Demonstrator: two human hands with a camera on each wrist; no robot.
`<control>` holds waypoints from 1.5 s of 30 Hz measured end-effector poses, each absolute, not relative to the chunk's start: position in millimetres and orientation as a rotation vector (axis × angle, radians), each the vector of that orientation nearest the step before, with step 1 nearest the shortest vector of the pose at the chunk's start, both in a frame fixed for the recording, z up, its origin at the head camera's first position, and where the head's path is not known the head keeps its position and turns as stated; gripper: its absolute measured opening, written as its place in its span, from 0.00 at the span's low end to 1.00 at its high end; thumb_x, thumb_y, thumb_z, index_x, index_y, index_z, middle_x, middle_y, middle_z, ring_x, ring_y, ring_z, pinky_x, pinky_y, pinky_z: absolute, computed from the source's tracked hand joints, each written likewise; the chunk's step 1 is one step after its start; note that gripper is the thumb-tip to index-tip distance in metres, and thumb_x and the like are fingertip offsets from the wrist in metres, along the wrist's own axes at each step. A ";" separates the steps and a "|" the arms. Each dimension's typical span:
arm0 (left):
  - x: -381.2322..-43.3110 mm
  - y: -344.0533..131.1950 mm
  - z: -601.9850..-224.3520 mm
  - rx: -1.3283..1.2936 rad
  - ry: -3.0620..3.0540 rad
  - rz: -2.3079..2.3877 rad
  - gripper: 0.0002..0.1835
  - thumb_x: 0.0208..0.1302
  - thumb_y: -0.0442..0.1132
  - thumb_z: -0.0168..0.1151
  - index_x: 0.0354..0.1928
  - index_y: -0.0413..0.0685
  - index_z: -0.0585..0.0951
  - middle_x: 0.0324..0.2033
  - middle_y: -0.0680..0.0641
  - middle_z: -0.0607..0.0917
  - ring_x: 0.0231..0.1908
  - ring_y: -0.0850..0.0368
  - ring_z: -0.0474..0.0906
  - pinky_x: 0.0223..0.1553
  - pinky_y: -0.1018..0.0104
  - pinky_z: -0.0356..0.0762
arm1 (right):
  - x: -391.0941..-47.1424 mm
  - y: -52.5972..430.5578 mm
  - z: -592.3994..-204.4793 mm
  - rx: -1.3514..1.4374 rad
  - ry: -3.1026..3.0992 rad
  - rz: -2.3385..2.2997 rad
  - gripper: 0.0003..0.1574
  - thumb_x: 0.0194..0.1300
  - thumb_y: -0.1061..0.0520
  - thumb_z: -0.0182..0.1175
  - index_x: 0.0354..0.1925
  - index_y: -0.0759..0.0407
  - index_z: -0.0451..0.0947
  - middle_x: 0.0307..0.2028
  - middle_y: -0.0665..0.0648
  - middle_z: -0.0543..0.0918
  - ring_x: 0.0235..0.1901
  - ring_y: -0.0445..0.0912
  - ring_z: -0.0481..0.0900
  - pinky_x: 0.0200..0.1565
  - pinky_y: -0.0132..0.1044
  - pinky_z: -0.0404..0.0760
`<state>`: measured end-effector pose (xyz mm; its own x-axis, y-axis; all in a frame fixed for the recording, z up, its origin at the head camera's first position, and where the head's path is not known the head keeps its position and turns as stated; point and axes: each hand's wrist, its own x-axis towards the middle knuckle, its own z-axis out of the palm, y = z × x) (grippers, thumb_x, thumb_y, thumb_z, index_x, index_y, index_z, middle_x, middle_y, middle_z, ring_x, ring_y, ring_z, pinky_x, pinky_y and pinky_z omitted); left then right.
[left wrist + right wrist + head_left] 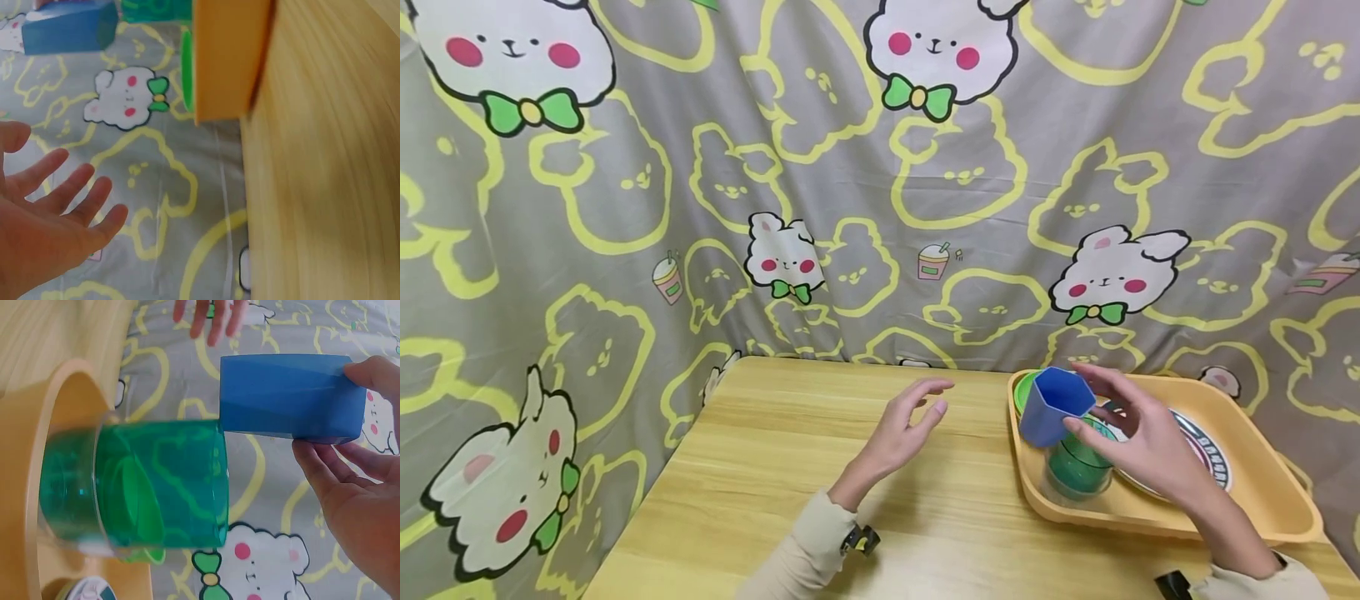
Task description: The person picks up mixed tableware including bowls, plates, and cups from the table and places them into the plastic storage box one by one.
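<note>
My right hand (1150,442) pinches a blue hexagonal cup (1057,408) near its rim, thumb on one side and fingers on the other. Its open mouth faces up, and it is held above the left end of an orange tray (1165,527). Just beside the cup, a green see-through cup (169,487) sits inside a clear cup (1075,483) in the tray. My left hand (898,429) hovers over the table to the tray's left, fingers relaxed and spread, holding nothing; the left wrist view shows its palm (44,244).
Behind the green cup stands a bright green round item (1024,390), partly hidden. A patterned plate (1213,462) lies in the tray, partly behind my right hand. The wooden table (820,417) meets a grey rabbit-print curtain (850,192) at its back and left edges.
</note>
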<state>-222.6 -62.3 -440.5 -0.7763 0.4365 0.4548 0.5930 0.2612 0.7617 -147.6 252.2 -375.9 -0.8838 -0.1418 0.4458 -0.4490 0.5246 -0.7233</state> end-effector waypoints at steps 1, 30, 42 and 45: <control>-223.0 -64.7 -441.4 -0.970 -2.381 -1.477 0.20 0.81 0.45 0.51 0.67 0.45 0.76 0.64 0.48 0.79 0.65 0.51 0.74 0.65 0.49 0.74 | -146.8 254.6 -376.0 0.484 -2.432 1.290 0.43 0.61 0.64 0.74 0.71 0.53 0.71 0.60 0.59 0.78 0.56 0.28 0.74 0.50 0.17 0.76; -234.3 -134.2 -470.1 -0.749 -2.601 -0.843 0.29 0.78 0.52 0.55 0.72 0.45 0.72 0.72 0.41 0.70 0.71 0.41 0.65 0.71 0.39 0.61 | -134.5 306.2 -397.8 0.404 -2.404 1.366 0.39 0.60 0.72 0.70 0.68 0.67 0.70 0.60 0.51 0.77 0.57 0.30 0.75 0.52 0.16 0.74; -230.2 -148.1 -475.3 -0.719 -2.639 -0.544 0.32 0.78 0.56 0.52 0.76 0.48 0.68 0.75 0.39 0.66 0.72 0.36 0.62 0.72 0.36 0.57 | -136.9 305.5 -414.9 0.425 -2.418 1.336 0.39 0.56 0.72 0.73 0.65 0.66 0.73 0.55 0.50 0.78 0.54 0.30 0.75 0.49 0.16 0.76; -228.8 -151.3 -475.5 -0.678 -2.701 -0.482 0.33 0.78 0.58 0.50 0.77 0.50 0.66 0.76 0.41 0.63 0.73 0.37 0.60 0.73 0.34 0.54 | -138.0 304.1 -416.3 0.426 -2.440 1.299 0.39 0.56 0.71 0.74 0.65 0.62 0.74 0.56 0.50 0.77 0.54 0.30 0.75 0.49 0.16 0.76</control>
